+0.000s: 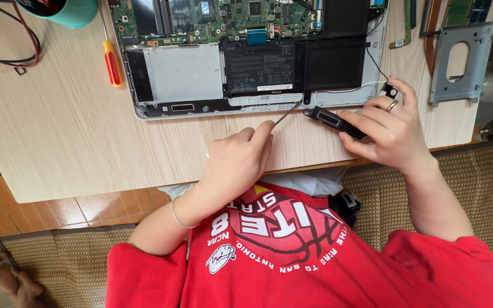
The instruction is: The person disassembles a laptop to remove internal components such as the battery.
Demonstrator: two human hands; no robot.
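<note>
An opened laptop lies bottom-up on a light wooden table, showing its green circuit board and black battery. My left hand is closed around a thin screwdriver whose tip reaches the laptop's near edge. My right hand grips a long black speaker module at the laptop's near right corner. A thin wire runs from that module into the case. There is a ring on one right finger and a bracelet on the left wrist.
A red and yellow screwdriver lies left of the laptop. A teal cup and dark cables are at the far left. A grey metal drive bracket lies at the right. Woven matting covers the floor.
</note>
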